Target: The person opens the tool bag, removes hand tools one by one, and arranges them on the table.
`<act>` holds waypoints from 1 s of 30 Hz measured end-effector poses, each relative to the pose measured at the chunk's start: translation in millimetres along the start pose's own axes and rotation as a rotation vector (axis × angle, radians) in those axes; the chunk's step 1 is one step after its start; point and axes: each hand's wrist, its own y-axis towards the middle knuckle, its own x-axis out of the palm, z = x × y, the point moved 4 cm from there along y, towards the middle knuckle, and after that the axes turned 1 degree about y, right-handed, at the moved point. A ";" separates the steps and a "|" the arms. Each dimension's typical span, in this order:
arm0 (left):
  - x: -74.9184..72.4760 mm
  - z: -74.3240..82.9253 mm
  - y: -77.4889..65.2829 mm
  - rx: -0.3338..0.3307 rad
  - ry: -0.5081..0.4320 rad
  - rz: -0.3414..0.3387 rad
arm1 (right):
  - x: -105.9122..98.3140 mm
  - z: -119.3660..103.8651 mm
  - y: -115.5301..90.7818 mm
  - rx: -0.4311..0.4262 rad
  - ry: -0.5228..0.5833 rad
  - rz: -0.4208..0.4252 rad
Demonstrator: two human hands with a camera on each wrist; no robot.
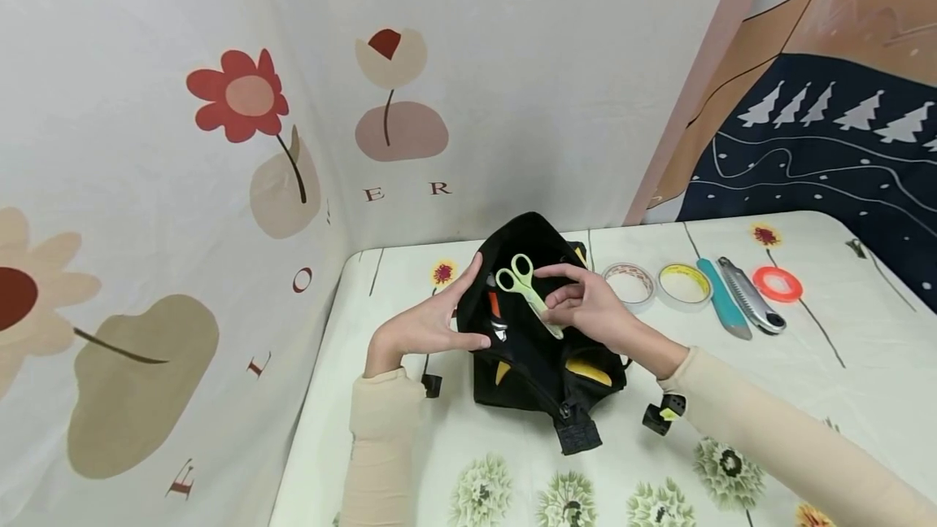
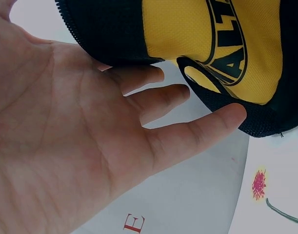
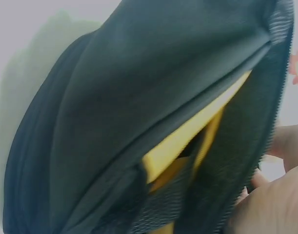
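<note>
A black zippered bag [image 1: 538, 381] with yellow patches stands on the table, its mouth spread wide. My left hand [image 1: 428, 324] grips the bag's left rim; in the left wrist view its outer fingers [image 2: 197, 134] lie along the yellow lettered side. Over the opening, my right hand [image 1: 589, 303] pinches pale green scissors [image 1: 523, 287], finger loops up and the other end down in the bag. Inside, at the left, is a tool with an orange-and-black handle [image 1: 494, 307] and a metal end. In the right wrist view the bag's black side [image 3: 139, 83] hides most of the hand.
Right of the bag lie a clear tape roll [image 1: 629, 286], a yellow-cored tape roll [image 1: 684, 285], a turquoise cutter [image 1: 725, 299], a grey utility knife [image 1: 751, 295] and an orange-red ring [image 1: 777, 284]. A printed cloth wall [image 1: 498, 161] rises behind the table.
</note>
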 end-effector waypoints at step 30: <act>1.8 3.1 -0.9 -0.003 -0.061 -0.011 | -123.2 -8.1 -66.4 -0.080 0.309 0.283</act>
